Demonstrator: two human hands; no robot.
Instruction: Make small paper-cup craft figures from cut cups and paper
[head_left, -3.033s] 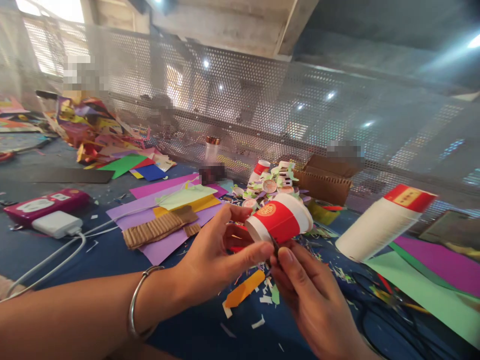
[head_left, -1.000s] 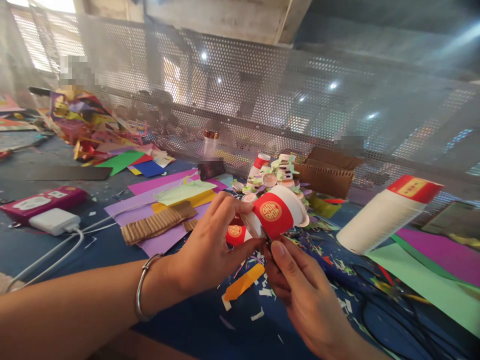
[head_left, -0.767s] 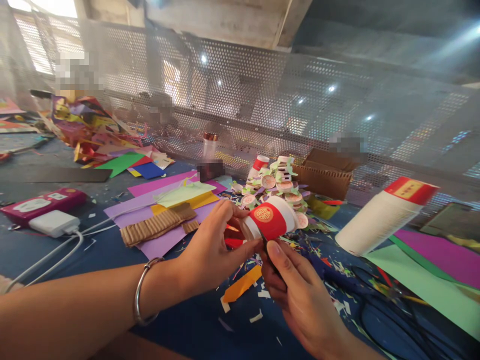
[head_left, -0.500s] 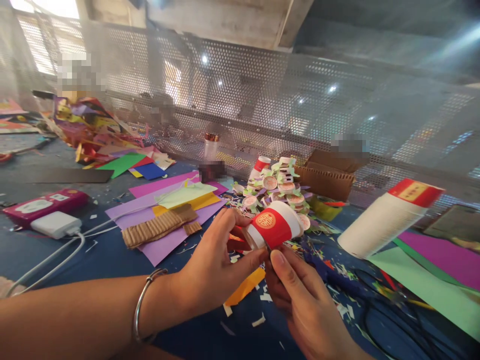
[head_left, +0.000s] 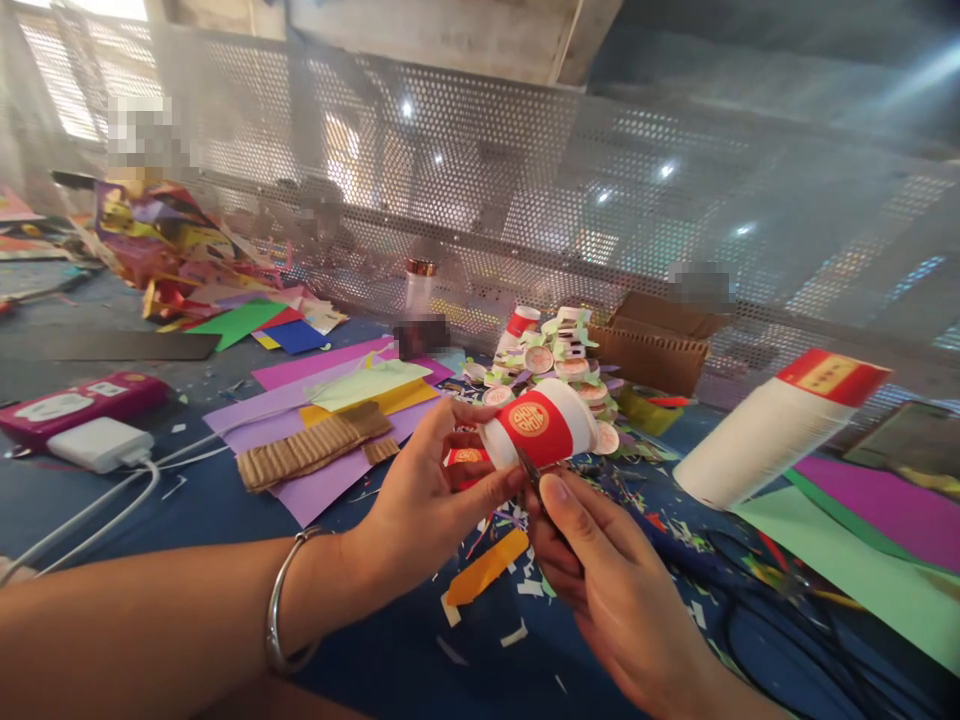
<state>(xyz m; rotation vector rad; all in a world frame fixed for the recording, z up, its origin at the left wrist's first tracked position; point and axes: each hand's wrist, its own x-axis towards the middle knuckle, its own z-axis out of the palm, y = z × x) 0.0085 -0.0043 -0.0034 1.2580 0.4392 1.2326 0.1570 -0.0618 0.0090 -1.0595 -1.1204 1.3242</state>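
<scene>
A white paper cup point(head_left: 577, 420) with a red band and gold lettering lies tilted on its side in the air, its wider end to the right. My left hand point(head_left: 424, 500) grips the narrower end between thumb and fingers. In my right hand point(head_left: 600, 570) is a dark pointed blade point(head_left: 529, 468), its tip against the lower side of the red band. The fingers hide its handle, so I cannot tell whether it is a knife or scissors. Behind the cup, a heap of cut cup bases point(head_left: 570, 365) with pale green and purple paper pieces stands on the blue table.
A stack of paper cups point(head_left: 757, 440) leans at the right by coloured paper sheets point(head_left: 847, 570) and black cables. Corrugated cardboard point(head_left: 315, 445) lies on purple sheets at the left, near a magenta box point(head_left: 90, 405) and white charger point(head_left: 101, 443). Behind are a cardboard box point(head_left: 652, 350) and mesh screen.
The cup has tilted, its wide end rising slightly. The dark blade, mostly hidden before, now shows against the red band. My left hand keeps its grip.
</scene>
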